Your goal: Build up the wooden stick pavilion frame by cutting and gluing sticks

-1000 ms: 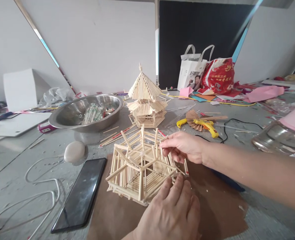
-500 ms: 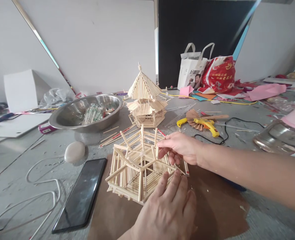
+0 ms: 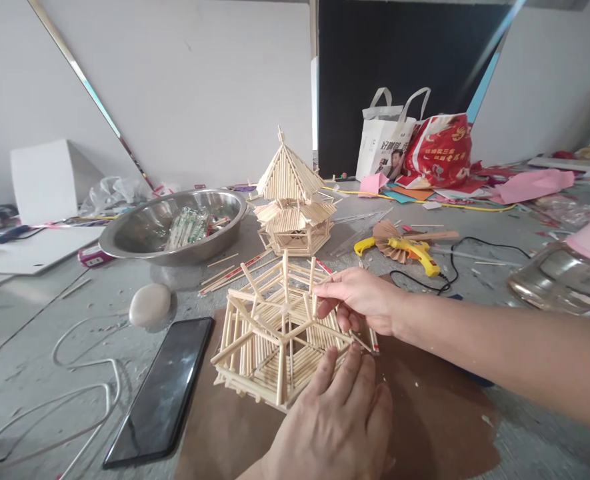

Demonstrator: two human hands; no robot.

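Observation:
A six-sided frame of thin wooden sticks (image 3: 259, 393) sits before me, with several short sticks rising from its inner ring. At its right side, my right hand (image 3: 359, 300) is closed, thumb and forefinger pinching an upright wooden stick (image 3: 315, 305) by the ring. My left hand (image 3: 332, 420) lies palm down over the frame's near right edge. Its fingers are stretched out and touch the edge sticks; the palm side is hidden. Behind the frame stands a finished-looking stick pavilion (image 3: 295, 193) with a pointed roof.
Brown board (image 3: 425, 413) lies under the frame. To the left are a phone (image 3: 159, 390), a white rounded object (image 3: 149, 305), a white cable (image 3: 109, 380) and a metal basin (image 3: 125, 243) with packets. A yellow glue gun (image 3: 422, 255) and glass jar (image 3: 549, 280) are to the right.
Both hands stay almost where they were on the stick frame. The whole view has shifted very slightly.

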